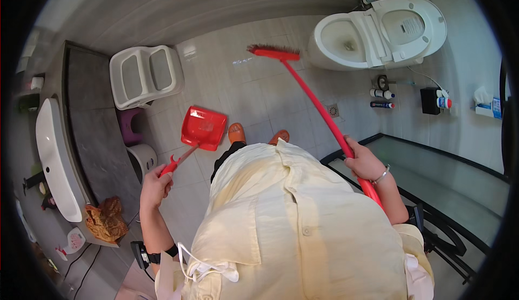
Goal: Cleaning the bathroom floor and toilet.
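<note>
My left hand (155, 185) grips the red handle end of a long-handled dustpan (204, 126). Its red pan is to the left of my feet, and some light reflects off its inside. In my right hand (364, 159) is the red pole of a broom (314, 99). The broom head (275, 52) points away from me, with dark bristles along its far side, left of the toilet. Whether the bristles touch the floor, I cannot tell. Behind my right forearm the pole's near end is hidden.
A white toilet (342, 40) with raised lid stands at the far right, bottles (382, 94) near it. Along the left are a white two-step stool (146, 75), a purple stool (129, 126), a white bin (144, 158) and a washbasin (56, 162). A black-framed glass panel (442, 174) borders the right.
</note>
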